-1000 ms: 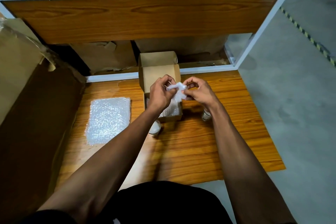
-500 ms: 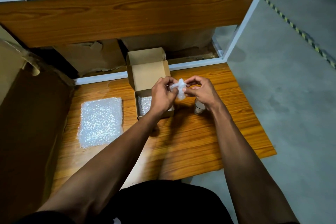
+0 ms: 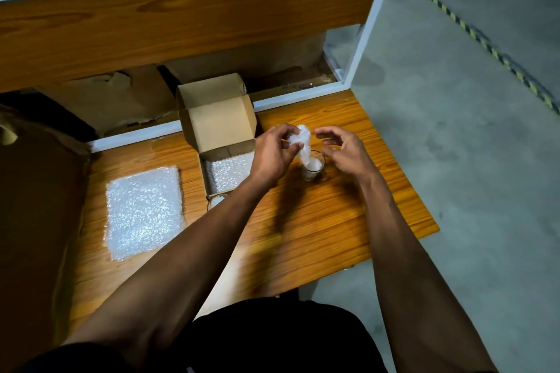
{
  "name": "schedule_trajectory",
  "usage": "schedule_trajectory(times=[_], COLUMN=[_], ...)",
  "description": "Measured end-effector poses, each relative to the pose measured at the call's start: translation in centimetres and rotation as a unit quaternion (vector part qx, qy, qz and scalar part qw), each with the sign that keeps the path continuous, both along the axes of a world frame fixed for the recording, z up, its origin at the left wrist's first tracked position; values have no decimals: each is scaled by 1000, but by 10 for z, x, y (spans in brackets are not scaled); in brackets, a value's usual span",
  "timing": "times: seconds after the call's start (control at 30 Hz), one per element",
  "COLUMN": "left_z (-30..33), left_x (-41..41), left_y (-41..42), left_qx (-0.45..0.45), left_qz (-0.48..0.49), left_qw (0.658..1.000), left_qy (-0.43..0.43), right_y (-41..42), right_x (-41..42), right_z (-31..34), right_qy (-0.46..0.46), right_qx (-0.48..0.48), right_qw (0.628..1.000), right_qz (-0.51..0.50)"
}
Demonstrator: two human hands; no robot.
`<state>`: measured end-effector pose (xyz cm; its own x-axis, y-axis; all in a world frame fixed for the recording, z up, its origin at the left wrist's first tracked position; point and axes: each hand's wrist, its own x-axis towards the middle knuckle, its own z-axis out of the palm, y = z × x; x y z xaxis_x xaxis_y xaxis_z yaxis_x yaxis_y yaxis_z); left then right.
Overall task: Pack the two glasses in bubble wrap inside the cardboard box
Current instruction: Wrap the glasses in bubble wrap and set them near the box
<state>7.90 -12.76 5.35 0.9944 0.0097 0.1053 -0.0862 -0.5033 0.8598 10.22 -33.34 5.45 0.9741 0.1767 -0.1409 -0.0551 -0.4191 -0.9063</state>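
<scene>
The head view looks down on a wooden surface [image 3: 303, 221], with the open cardboard box [image 3: 224, 142] taken here as the landmark. Its flaps stand up on the far side, and its floor is already lined with bubble wrap [image 3: 228, 171].

Just to the right of the box stands a clear glass [image 3: 313, 165], upright, mouth up. The left hand [image 3: 272, 151] hovers between box and glass, its fingers [image 3: 295, 147] pinched on a rolled wad of bubble wrap [image 3: 304, 142]. The wad hangs nearly vertical, its long axis pointing down into the glass, and its lower end appears to sit inside the mouth already.

The right hand [image 3: 342, 151] hangs on the far side of the glass from the box, fingers loosely curled and apart, holding nothing. It is close beside the rim, though whether it touches the glass cannot be told.

A second glass [image 3: 215, 201] shows at the box's near corner, partly hidden by the left forearm. A flat sheet of bubble wrap [image 3: 144, 212] lies well to the left of the box.

The next move probably turns on the wad staying straight above the glass mouth. The left hand would press it down while the right hand, equally near, steadies the glass.
</scene>
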Motion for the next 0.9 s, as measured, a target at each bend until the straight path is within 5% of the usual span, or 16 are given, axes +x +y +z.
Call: schedule_trajectory(times=[0.27,0.57,0.9], left_z=[-21,-35,-13], left_x=[8,12,27], left_y=[-23,-31,-52], left_qx=[89,200,479], left_qz=[-37,-78,-170], left_qw=[995,977,861], left_qy=[-31,-9,-13], right_y=[1,-2,-3], right_x=[-20,-22,-20], right_z=[-59,-75,-78], right_qy=[-14,-117,-135], right_qx=[-249,-303,-289], right_qw=[968,946,948], right_qz=[37,-5,-4])
